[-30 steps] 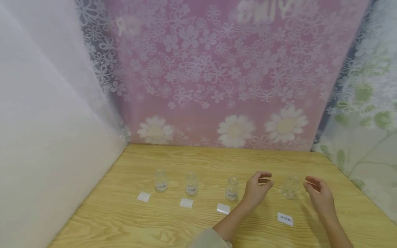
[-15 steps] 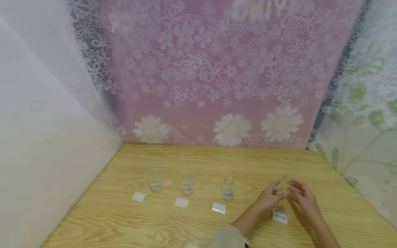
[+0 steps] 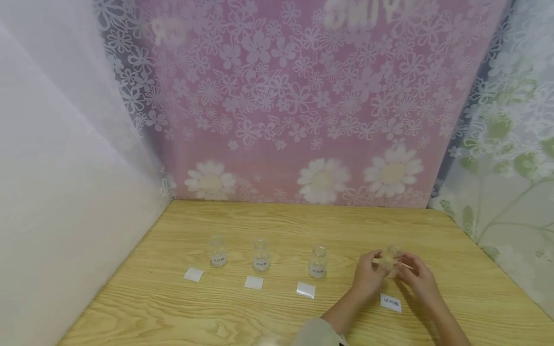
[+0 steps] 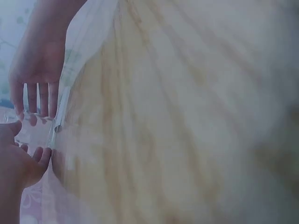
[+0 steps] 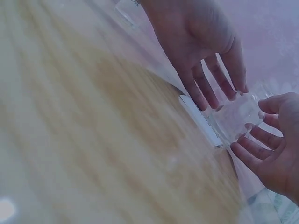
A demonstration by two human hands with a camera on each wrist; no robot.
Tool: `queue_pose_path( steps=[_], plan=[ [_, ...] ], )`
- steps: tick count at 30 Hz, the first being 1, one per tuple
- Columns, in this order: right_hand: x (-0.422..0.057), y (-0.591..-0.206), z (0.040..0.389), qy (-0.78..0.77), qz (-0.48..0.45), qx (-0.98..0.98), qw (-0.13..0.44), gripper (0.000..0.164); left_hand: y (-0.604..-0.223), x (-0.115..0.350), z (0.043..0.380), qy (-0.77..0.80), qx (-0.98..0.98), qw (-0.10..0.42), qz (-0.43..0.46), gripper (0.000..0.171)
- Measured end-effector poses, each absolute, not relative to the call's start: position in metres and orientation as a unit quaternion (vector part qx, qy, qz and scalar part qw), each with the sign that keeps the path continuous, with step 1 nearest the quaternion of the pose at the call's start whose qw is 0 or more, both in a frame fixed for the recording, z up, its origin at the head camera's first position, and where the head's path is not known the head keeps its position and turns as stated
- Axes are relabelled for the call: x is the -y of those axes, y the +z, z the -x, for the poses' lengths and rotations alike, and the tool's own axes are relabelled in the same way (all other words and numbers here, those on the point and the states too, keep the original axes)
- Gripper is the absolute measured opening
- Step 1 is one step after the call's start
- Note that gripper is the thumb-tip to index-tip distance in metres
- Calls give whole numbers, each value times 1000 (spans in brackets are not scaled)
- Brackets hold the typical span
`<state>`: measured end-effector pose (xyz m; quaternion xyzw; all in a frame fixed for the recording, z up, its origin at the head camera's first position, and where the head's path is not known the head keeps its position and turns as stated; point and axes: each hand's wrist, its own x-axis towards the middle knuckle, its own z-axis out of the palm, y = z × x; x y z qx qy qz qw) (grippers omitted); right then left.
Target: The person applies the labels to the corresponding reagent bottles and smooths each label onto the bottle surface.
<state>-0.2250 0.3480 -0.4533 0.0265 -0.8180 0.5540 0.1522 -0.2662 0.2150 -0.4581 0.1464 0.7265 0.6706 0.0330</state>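
Between my two hands stands a small clear glass bottle, upright as far as I can see. My left hand grips its left side and my right hand its right side, with bent fingers and thumbs. In the right wrist view the fingertips of both hands touch the glass bottle from opposite sides. The left wrist view shows the bottle only faintly. On the table just in front lies a white label card with dark printed characters. Whether the bottle touches the table, I cannot tell.
To the left stand three similar bottles, the left one, the middle one and the right one, each with a printed label. White cards lie in front of them. A floral curtain hangs behind the wood-grain table.
Both hands came together from either side of the bottle and took hold of it. Since half a second ago, hands and bottle have shifted slightly left. The other bottles and cards stay put.
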Motion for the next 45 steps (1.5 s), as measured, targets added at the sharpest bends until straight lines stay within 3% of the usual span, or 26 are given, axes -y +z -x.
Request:
queue_pose_path(
  steps=[8, 33, 41, 45],
  plan=[
    [-339, -455, 223, 572, -31, 809, 131, 51, -464, -213, 267, 693, -712, -2, -112, 26],
    [-321, -451, 218, 555, -59, 821, 125, 46, -464, -190, 256, 696, -710, -12, -106, 27],
    [-337, -452, 208, 434, -57, 884, 164, 36, -470, -175, 242, 625, -767, -42, -141, 30],
    [-349, -454, 200, 370, -66, 919, 122, 31, -475, -171, 233, 498, -839, -75, -206, 25]
  ],
)
